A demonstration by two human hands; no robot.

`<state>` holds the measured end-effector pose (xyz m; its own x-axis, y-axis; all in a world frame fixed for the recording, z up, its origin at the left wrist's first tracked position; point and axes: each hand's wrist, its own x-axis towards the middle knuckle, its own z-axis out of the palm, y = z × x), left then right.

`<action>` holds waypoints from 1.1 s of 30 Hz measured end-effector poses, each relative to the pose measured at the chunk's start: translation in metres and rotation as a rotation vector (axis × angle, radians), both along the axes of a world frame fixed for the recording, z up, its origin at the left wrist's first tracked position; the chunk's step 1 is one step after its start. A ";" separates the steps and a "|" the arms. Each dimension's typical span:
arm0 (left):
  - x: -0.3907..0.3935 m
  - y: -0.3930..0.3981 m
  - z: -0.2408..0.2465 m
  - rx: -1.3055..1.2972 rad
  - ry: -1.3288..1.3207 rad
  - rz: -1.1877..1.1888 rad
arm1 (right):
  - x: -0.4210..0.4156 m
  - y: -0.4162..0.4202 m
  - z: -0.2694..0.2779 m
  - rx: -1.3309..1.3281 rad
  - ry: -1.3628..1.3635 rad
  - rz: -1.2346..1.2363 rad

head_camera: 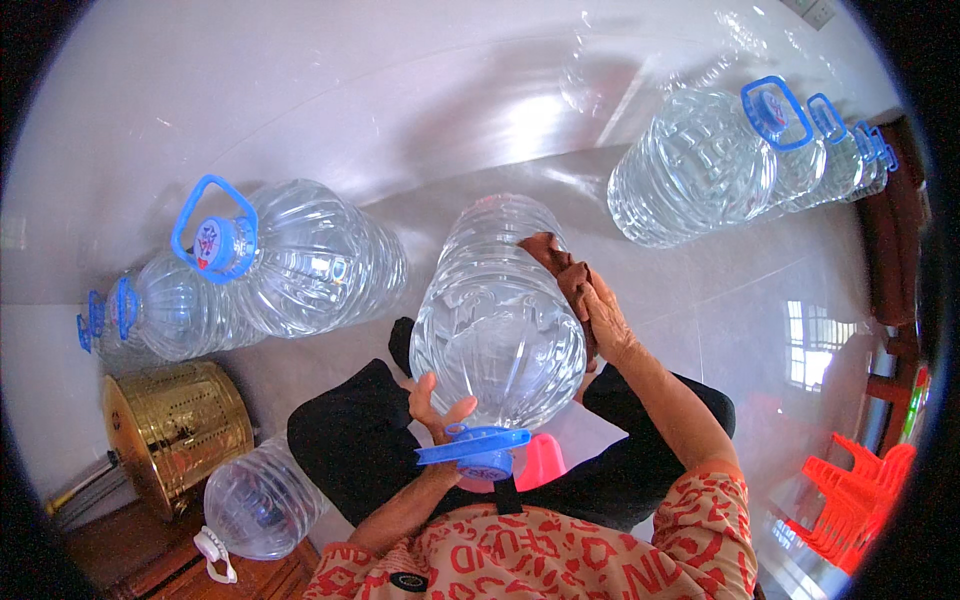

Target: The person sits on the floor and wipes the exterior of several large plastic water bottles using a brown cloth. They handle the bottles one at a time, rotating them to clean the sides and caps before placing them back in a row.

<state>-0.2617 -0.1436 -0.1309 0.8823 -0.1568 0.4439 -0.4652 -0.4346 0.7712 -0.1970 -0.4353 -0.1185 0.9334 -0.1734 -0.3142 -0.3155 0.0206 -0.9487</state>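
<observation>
Between my knees a large clear plastic water bottle leans with its neck toward me. Its blue cap and carry handle are close to my body. My left hand supports the bottle near its shoulder, thumb and a finger showing against the plastic; the rest of that hand is hidden behind the bottle and handle. A brown cloth is gripped in my right hand and pressed along the bottle's right side.
Blue-capped bottles line the wall at left and right. Near my left side are a gold perforated metal drum and a bottle with a white cap. A red plastic stool stands at right; something pink shows beneath me.
</observation>
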 end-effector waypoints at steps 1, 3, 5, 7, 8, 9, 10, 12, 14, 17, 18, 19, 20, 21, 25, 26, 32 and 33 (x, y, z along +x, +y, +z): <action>0.001 0.000 0.003 0.014 0.008 0.001 | -0.002 0.002 -0.005 0.076 0.042 -0.086; 0.005 -0.001 0.012 0.072 -0.031 -0.015 | 0.004 0.001 -0.013 -0.128 -0.044 -0.025; 0.012 -0.006 0.020 0.136 -0.108 -0.051 | 0.023 -0.015 -0.024 -0.461 -0.250 0.161; 0.012 0.001 0.017 0.138 -0.085 -0.059 | 0.056 -0.007 -0.009 -0.321 -0.146 0.183; 0.011 0.004 0.013 0.131 -0.058 -0.061 | 0.070 -0.005 -0.009 -0.354 -0.166 0.236; 0.009 0.007 0.009 0.119 -0.024 -0.060 | 0.085 -0.002 -0.010 -0.386 -0.190 0.293; 0.006 0.010 0.007 0.104 0.015 -0.065 | 0.098 0.000 -0.012 -0.410 -0.207 0.337; 0.002 0.014 0.001 0.073 0.089 -0.071 | 0.121 0.005 -0.017 -0.457 -0.238 0.424; -0.005 0.018 -0.006 0.023 0.187 -0.069 | 0.142 0.017 -0.015 -0.450 -0.300 0.533; -0.018 0.025 -0.016 -0.078 0.351 -0.049 | 0.167 0.028 -0.028 -0.485 -0.350 0.616; -0.020 0.026 -0.016 -0.094 0.381 -0.038 | 0.171 0.029 -0.030 -0.474 -0.333 0.629; -0.021 0.027 -0.017 -0.131 0.401 -0.018 | 0.172 0.029 -0.032 -0.464 -0.314 0.640; -0.021 0.028 -0.018 -0.167 0.421 0.000 | 0.170 0.024 -0.032 -0.449 -0.284 0.575; -0.016 0.025 -0.011 -0.181 0.405 0.022 | 0.165 0.014 -0.033 -0.435 -0.255 0.512; -0.014 0.029 -0.020 -0.089 0.325 0.054 | 0.127 -0.010 -0.025 -0.275 -0.057 0.202; -0.012 0.032 -0.018 0.062 0.162 0.013 | 0.114 -0.011 -0.036 -0.212 -0.083 0.100; 0.016 -0.009 0.013 0.103 -0.132 -0.024 | 0.043 -0.025 -0.114 -0.186 -0.054 -0.196; 0.019 -0.006 0.016 0.110 -0.154 -0.009 | 0.043 -0.008 -0.096 -0.012 0.041 -0.273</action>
<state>-0.2424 -0.1500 -0.1153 0.8037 -0.2193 0.5532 -0.5782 -0.5075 0.6388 -0.1538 -0.4436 -0.2149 0.8383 -0.4206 -0.3470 -0.3377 0.0992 -0.9360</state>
